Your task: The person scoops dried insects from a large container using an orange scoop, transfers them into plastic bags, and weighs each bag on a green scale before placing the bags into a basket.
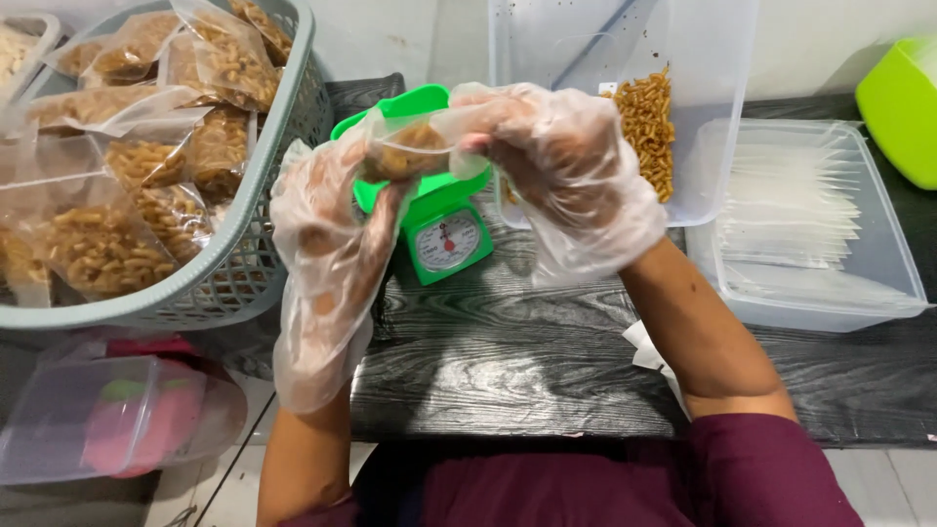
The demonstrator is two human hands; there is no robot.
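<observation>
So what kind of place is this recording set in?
Probably a small home-style snack packing spot: a green kitchen scale on a dark table, a basket of filled snack bags, a tub of empty bags, and gloved hands holding a small bag.

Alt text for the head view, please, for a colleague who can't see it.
Two gloved hands, left hand and right hand, hold a small clear bag of snacks above a green scale. A basket of filled bags sits left, clear tubs right.
</observation>
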